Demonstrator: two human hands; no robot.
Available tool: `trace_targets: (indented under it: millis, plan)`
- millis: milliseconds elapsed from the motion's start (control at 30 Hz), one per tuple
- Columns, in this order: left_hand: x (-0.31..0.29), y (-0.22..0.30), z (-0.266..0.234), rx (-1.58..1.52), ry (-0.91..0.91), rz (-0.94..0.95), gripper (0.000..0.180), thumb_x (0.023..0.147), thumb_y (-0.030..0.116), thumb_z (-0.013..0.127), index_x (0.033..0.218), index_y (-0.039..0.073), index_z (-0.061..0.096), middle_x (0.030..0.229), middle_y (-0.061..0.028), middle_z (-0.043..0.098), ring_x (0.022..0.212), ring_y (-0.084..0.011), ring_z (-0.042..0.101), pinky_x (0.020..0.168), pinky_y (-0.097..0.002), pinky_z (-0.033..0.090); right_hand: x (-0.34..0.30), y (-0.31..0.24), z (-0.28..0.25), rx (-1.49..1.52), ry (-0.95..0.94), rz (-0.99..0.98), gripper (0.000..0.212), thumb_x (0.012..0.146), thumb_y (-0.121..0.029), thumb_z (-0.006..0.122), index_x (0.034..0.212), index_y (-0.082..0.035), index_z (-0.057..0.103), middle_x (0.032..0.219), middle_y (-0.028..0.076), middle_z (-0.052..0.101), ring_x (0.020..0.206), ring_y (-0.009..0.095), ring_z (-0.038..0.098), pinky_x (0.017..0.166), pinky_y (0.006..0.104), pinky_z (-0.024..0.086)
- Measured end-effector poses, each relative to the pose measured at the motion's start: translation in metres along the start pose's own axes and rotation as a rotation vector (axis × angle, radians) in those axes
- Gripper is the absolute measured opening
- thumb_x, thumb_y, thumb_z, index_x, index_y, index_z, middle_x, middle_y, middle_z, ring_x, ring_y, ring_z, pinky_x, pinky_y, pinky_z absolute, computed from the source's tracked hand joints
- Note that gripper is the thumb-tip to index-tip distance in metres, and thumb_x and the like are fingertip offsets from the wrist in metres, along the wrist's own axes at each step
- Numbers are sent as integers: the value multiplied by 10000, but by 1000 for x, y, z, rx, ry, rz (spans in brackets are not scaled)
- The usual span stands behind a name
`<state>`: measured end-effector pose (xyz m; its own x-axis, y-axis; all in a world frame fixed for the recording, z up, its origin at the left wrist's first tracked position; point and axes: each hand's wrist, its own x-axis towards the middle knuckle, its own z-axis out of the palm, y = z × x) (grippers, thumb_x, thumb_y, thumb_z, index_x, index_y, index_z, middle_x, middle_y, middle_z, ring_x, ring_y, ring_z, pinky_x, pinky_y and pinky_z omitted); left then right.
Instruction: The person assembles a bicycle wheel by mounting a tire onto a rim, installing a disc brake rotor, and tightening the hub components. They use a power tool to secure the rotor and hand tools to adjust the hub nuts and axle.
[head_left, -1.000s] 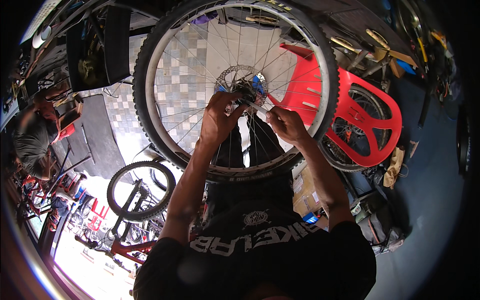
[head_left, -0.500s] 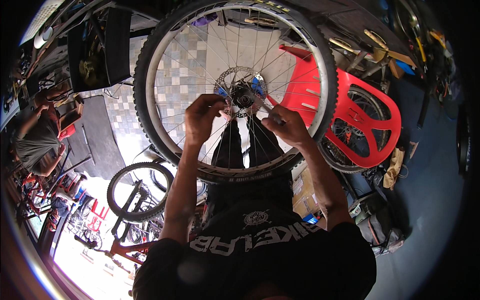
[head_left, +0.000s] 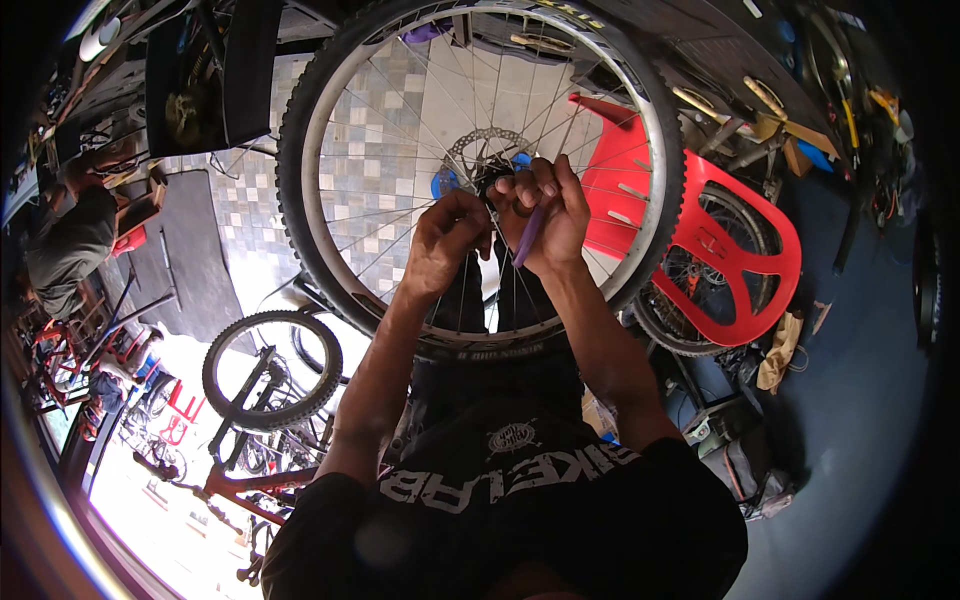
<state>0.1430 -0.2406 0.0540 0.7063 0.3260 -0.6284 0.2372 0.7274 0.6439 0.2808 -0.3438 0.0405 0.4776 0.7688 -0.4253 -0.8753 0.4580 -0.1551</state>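
A bicycle wheel with a knobby black tyre (head_left: 290, 170) stands in front of me, its spokes running to a dark hub (head_left: 490, 178) with a toothed disc rotor (head_left: 462, 148). My right hand (head_left: 556, 222) is closed around a slim tool with a purple handle (head_left: 529, 237), just right of the hub; its working end is not clear. Close beside it, my left hand (head_left: 440, 245) has its fingers pinched together below the rotor. Whatever those fingertips hold, if anything, is hidden. Both hands partly cover the hub's lower side.
A red plastic chair (head_left: 768, 262) leans at the right, with another bicycle wheel (head_left: 655, 325) behind it. At the lower left is a bicycle with an orange-red frame (head_left: 250, 487). Another person (head_left: 75, 245) works at the far left. Tools hang along the upper right.
My right hand has moved up and left to the hub and turned, bringing the purple handle into view. My left hand has shifted right and lower, closer to the right one.
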Motion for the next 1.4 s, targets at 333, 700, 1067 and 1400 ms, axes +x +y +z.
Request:
trace_targets:
  millis: [333,700,1067,1400]
  plan:
    - [0,6,33,541,225,195,219,879,125,855,1022,22,726,737,47,559,653,-49,447,564,-254,361,0,2,1,23,-53,53,511,1158,-456,380,770,-155,521,764,108,714,1189,315,714,1190,473,416]
    - [11,-5,7,562,170,93,207,868,174,874,950,32,746,630,46,534,579,-47,420,524,-281,344,-13,-31,-12,-656,31,-146,345,1144,-313,502,1232,-25,671,1014,72,716,1039,221,717,933,352,556]
    - [32,-12,2,700,201,183,162,905,165,813,949,20,757,584,7,521,545,-69,426,508,-304,354,-17,-23,-37,-1401,168,-114,104,990,-56,741,1083,-27,705,918,-5,683,796,42,567,680,231,459]
    - [29,-12,2,922,292,364,201,893,122,816,1078,82,750,668,-44,592,531,-133,494,519,-339,422,-8,-24,-36,-1732,166,-114,107,945,-72,727,987,1,662,861,60,693,801,127,662,720,325,559]
